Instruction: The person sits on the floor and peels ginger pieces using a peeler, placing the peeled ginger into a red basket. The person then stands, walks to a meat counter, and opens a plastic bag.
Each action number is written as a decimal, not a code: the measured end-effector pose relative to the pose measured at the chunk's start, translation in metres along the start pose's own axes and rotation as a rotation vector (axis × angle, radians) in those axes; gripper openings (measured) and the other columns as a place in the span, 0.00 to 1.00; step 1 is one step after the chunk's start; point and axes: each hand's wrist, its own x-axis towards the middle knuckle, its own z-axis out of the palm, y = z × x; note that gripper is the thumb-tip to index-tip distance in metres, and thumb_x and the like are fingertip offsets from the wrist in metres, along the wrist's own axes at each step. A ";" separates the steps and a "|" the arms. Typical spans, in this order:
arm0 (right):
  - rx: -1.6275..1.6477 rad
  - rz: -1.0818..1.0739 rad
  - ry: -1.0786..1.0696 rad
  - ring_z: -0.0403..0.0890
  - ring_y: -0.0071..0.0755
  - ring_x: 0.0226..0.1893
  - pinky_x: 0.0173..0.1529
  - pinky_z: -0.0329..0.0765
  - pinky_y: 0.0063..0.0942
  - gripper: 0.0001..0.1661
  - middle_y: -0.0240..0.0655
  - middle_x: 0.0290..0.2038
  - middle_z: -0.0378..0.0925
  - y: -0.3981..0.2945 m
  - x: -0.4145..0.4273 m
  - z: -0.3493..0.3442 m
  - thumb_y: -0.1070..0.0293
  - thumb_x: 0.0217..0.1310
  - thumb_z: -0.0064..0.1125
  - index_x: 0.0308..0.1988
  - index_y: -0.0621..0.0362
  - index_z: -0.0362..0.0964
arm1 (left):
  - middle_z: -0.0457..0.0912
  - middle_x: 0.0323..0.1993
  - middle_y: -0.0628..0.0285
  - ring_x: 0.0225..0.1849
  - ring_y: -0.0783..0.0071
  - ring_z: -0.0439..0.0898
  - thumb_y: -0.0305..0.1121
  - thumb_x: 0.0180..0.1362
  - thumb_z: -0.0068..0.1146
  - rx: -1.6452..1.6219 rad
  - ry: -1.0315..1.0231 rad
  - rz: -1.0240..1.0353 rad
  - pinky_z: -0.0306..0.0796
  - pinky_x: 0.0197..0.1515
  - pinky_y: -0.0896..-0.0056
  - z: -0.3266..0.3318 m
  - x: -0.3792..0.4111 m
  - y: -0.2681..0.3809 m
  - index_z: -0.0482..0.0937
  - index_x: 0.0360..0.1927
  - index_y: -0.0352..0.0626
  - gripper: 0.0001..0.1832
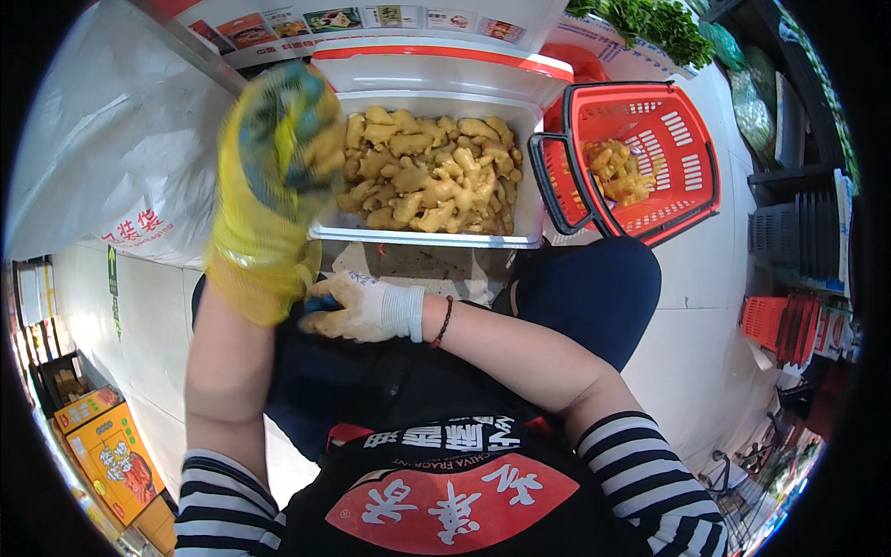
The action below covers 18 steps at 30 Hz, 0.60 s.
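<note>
My left hand [278, 167], in a yellow glove with blue-green coating, is raised at the left side of a white foam box [424, 240]. It is blurred, with a tan piece of ginger [324, 152] at its fingers. Many ginger roots [431, 170] fill the box in a heap. Below the box, over my lap, my right hand [355, 306] wears a white knit glove with a tan-coated palm. Its fingers curl around a small blue object [321, 306], mostly hidden, so I cannot tell its kind.
A red shopping basket [686, 132] with black handles stands right of the box, holding ginger pieces [619, 170]. A large white plastic bag [118, 153] hangs at left. Leafy greens [647, 28] lie at upper right. Stacked red baskets [773, 324] and an orange carton [115, 463] are farther out.
</note>
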 end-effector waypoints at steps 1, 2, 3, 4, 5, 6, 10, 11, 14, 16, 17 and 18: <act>-0.192 0.006 0.045 0.81 0.51 0.41 0.46 0.76 0.38 0.26 0.49 0.35 0.80 0.020 0.015 -0.001 0.49 0.58 0.59 0.44 0.61 0.76 | 0.72 0.34 0.65 0.23 0.85 0.64 0.39 0.67 0.45 0.117 0.041 0.114 0.57 0.22 0.84 -0.003 0.006 0.008 0.73 0.47 0.38 0.15; -0.237 0.084 0.112 0.81 0.51 0.43 0.48 0.76 0.39 0.25 0.50 0.38 0.80 0.040 0.020 -0.009 0.50 0.58 0.58 0.44 0.60 0.77 | 0.72 0.35 0.65 0.23 0.84 0.64 0.39 0.67 0.44 0.204 0.131 0.178 0.56 0.22 0.84 -0.006 0.011 0.011 0.73 0.47 0.39 0.15; -0.306 0.079 0.270 0.81 0.50 0.42 0.48 0.76 0.39 0.23 0.51 0.38 0.80 0.073 0.032 -0.020 0.52 0.58 0.57 0.44 0.60 0.77 | 0.72 0.35 0.64 0.23 0.83 0.63 0.40 0.67 0.43 0.294 0.228 0.235 0.56 0.23 0.84 -0.011 0.015 0.014 0.73 0.46 0.39 0.15; -0.193 0.214 0.328 0.81 0.50 0.43 0.49 0.76 0.40 0.21 0.51 0.39 0.80 0.104 0.045 -0.040 0.55 0.59 0.57 0.43 0.61 0.77 | 0.72 0.35 0.64 0.23 0.82 0.63 0.40 0.67 0.43 0.185 0.146 0.206 0.56 0.23 0.83 -0.021 0.018 0.019 0.73 0.45 0.39 0.15; -0.313 0.275 0.487 0.81 0.48 0.44 0.51 0.76 0.38 0.20 0.51 0.41 0.81 0.110 0.046 -0.060 0.57 0.58 0.57 0.43 0.61 0.77 | 0.72 0.35 0.64 0.23 0.81 0.63 0.41 0.67 0.43 0.076 0.074 0.185 0.56 0.23 0.83 -0.034 0.016 0.022 0.73 0.45 0.40 0.15; -0.384 0.369 0.535 0.80 0.50 0.47 0.53 0.75 0.38 0.24 0.52 0.45 0.78 0.116 0.042 -0.081 0.57 0.58 0.58 0.50 0.60 0.73 | 0.72 0.35 0.64 0.24 0.80 0.63 0.42 0.67 0.43 0.049 0.151 0.192 0.57 0.25 0.82 -0.053 0.013 0.018 0.73 0.44 0.41 0.15; -0.792 0.513 0.639 0.73 0.53 0.57 0.61 0.69 0.41 0.38 0.51 0.58 0.70 0.153 0.043 -0.133 0.55 0.55 0.60 0.62 0.56 0.60 | 0.73 0.38 0.63 0.28 0.79 0.63 0.42 0.66 0.44 -0.268 -0.092 0.108 0.59 0.30 0.79 -0.084 0.021 0.016 0.73 0.47 0.41 0.16; -0.905 0.545 0.605 0.72 0.52 0.58 0.62 0.68 0.41 0.40 0.50 0.60 0.68 0.156 0.050 -0.140 0.56 0.55 0.61 0.64 0.56 0.57 | 0.73 0.39 0.63 0.29 0.78 0.64 0.42 0.66 0.44 -0.027 0.007 0.216 0.60 0.30 0.79 -0.076 0.021 0.017 0.72 0.48 0.41 0.16; -0.852 0.676 0.481 0.69 0.50 0.61 0.63 0.67 0.40 0.47 0.48 0.63 0.65 0.142 0.079 -0.147 0.56 0.54 0.62 0.69 0.52 0.50 | 0.74 0.43 0.59 0.31 0.75 0.66 0.42 0.68 0.42 0.655 0.292 0.390 0.63 0.32 0.78 -0.080 0.020 0.019 0.70 0.53 0.40 0.18; -0.782 0.783 0.376 0.68 0.48 0.63 0.64 0.68 0.37 0.52 0.47 0.64 0.64 0.155 0.100 -0.158 0.53 0.53 0.64 0.71 0.51 0.46 | 0.74 0.44 0.57 0.33 0.73 0.68 0.41 0.69 0.41 0.853 0.420 0.399 0.65 0.32 0.78 -0.091 0.021 0.017 0.69 0.55 0.39 0.19; -0.829 0.777 0.398 0.69 0.48 0.62 0.63 0.68 0.37 0.52 0.47 0.64 0.65 0.168 0.104 -0.160 0.52 0.52 0.64 0.71 0.51 0.46 | 0.74 0.44 0.56 0.32 0.73 0.69 0.40 0.69 0.41 0.851 0.420 0.411 0.65 0.31 0.77 -0.092 0.020 0.016 0.69 0.54 0.39 0.18; -0.879 0.764 0.417 0.69 0.49 0.62 0.63 0.69 0.37 0.53 0.47 0.63 0.66 0.166 0.108 -0.158 0.52 0.52 0.65 0.71 0.51 0.46 | 0.74 0.44 0.56 0.32 0.73 0.69 0.40 0.69 0.41 0.851 0.426 0.426 0.66 0.30 0.77 -0.094 0.018 0.016 0.69 0.54 0.39 0.18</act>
